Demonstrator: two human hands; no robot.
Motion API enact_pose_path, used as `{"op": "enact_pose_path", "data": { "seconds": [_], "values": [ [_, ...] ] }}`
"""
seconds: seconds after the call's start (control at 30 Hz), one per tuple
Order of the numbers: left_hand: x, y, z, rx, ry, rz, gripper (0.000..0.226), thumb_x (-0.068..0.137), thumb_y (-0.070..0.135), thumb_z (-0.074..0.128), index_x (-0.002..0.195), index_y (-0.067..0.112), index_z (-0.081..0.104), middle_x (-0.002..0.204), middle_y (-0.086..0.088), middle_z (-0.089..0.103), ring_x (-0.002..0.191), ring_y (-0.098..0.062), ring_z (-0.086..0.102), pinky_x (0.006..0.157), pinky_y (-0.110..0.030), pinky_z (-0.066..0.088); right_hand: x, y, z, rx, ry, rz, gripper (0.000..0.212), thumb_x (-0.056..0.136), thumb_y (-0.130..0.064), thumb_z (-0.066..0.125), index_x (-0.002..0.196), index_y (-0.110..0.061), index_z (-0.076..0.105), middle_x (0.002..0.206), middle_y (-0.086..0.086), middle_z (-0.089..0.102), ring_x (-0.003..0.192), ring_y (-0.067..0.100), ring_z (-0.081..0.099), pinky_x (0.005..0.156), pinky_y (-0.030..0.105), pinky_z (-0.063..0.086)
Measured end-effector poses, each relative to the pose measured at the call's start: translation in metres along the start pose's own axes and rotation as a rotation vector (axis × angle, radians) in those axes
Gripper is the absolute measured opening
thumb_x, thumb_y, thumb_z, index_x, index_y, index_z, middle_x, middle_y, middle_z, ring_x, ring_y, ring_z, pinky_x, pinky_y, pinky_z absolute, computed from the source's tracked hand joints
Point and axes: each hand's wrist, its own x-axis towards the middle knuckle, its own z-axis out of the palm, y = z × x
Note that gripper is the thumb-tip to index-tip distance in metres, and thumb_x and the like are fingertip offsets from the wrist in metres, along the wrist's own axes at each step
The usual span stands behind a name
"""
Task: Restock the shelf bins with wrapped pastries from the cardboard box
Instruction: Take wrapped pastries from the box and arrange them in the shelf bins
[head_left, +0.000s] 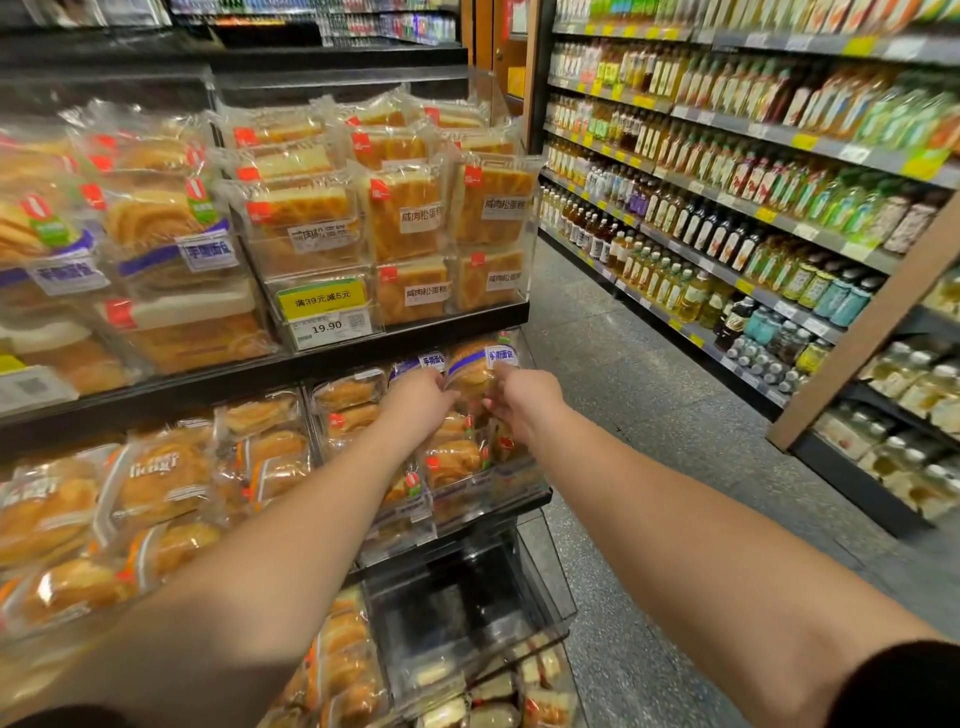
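While both hands seat wrapped pastry (475, 371) into middle-shelf bin (511, 480), right end: left hand (420, 396), right hand (522, 400) pinching pack. Next: release, fetch another; cardboard box unseen.

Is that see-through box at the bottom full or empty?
Mostly empty. The clear plastic bin on the bottom shelf shows its dark inside, with only a few wrapped pastries at its front edge.

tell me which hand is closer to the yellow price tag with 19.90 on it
Left. The left hand reaches into the bin just below and right of the yellow price tag; the right hand is further right, beside the same wrapped pastry.
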Motion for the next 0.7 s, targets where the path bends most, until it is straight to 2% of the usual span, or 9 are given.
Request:
{"op": "enact_pose_path", "data": {
  "seconds": [0.07,0.2,0.27,0.37,0.43,0.47,0.57,0.6,0.7],
  "values": [
    [0.005,0.002,0.001,0.011,0.009,-0.04,0.029,0.098,0.036,0.056,0.109,0.012,0.066,0.088,0.0,0.059,0.082,-0.02,0.055,0.069,-0.03,0.042,0.006,-0.006,0.004,-0.052,-0.003,0.032,0.032,0.095,-0.026,0.066,0.116,-0.002,0.063,0.098,0.016,0.07,0.06,0.021,0.065,0.049,0.027,0.056],
    [0.015,0.01,0.006,0.079,-0.013,-0.11,0.032,0.099,0.043,0.051,0.102,0.017,0.069,0.086,-0.002,0.063,0.084,-0.024,0.062,0.069,-0.033,0.049,0.019,-0.018,0.006,-0.147,0.02,0.043,0.038,0.09,-0.035,0.07,0.11,-0.003,0.065,0.088,0.011,0.073,0.075,0.022,0.07,0.083,0.039,0.061],
    [0.019,0.013,0.007,0.106,-0.014,-0.161,0.033,0.099,0.046,0.05,0.098,0.019,0.068,0.082,-0.001,0.062,0.08,-0.024,0.062,0.065,-0.032,0.047,0.022,-0.02,0.007,-0.112,-0.016,0.047,0.035,0.089,-0.034,0.072,0.106,-0.004,0.069,0.09,0.01,0.076,0.08,0.02,0.072,0.086,0.037,0.059],
    [0.023,0.016,0.011,0.123,0.039,-0.221,0.033,0.1,0.043,0.049,0.095,0.017,0.069,0.077,0.0,0.059,0.078,-0.024,0.062,0.063,-0.031,0.046,0.015,-0.009,0.005,-0.04,-0.091,0.014,0.028,0.085,-0.025,0.073,0.104,-0.004,0.069,0.086,0.009,0.076,0.079,0.02,0.071,0.075,0.032,0.059],
    [0.024,0.017,0.016,0.127,0.075,-0.243,0.033,0.1,0.04,0.049,0.094,0.016,0.071,0.078,-0.001,0.062,0.078,-0.025,0.064,0.064,-0.031,0.049,0.009,-0.001,-0.001,-0.059,-0.049,-0.065,0.054,0.081,-0.026,0.073,0.127,-0.003,0.056,0.101,0.01,0.071,0.09,0.025,0.07,0.081,0.04,0.059],
    [0.024,0.018,0.018,0.124,0.087,-0.251,0.033,0.1,0.039,0.05,0.094,0.015,0.072,0.08,-0.002,0.064,0.079,-0.025,0.065,0.066,-0.031,0.051,0.004,0.001,-0.007,-0.122,-0.003,-0.132,0.059,0.083,-0.027,0.071,0.134,-0.008,0.047,0.11,0.008,0.065,0.094,0.026,0.068,0.081,0.04,0.057],
    [0.025,0.022,0.02,0.116,0.104,-0.268,0.035,0.1,0.039,0.048,0.095,0.015,0.073,0.086,-0.004,0.068,0.082,-0.026,0.066,0.067,-0.031,0.051,-0.005,-0.006,-0.024,-0.544,0.04,-0.484,0.026,0.095,-0.018,0.058,0.12,-0.015,0.052,0.115,0.004,0.058,0.085,0.014,0.059,0.066,0.026,0.046],
    [0.026,0.022,0.022,0.125,0.105,-0.266,0.036,0.101,0.04,0.047,0.097,0.015,0.073,0.087,-0.004,0.068,0.083,-0.026,0.066,0.066,-0.031,0.05,-0.007,-0.01,-0.028,-0.738,-0.019,-0.557,0.02,0.096,-0.016,0.054,0.116,-0.015,0.056,0.116,0.005,0.06,0.088,0.018,0.06,0.068,0.028,0.046],
    [0.027,0.023,0.023,0.164,0.11,-0.275,0.034,0.101,0.04,0.048,0.103,0.017,0.073,0.092,-0.004,0.069,0.086,-0.027,0.066,0.065,-0.032,0.049,0.0,-0.016,-0.027,-1.126,-0.148,-0.613,0.034,0.096,-0.011,0.051,0.13,-0.012,0.055,0.129,0.008,0.056,0.111,0.029,0.059,0.09,0.037,0.05]
  ]
}}
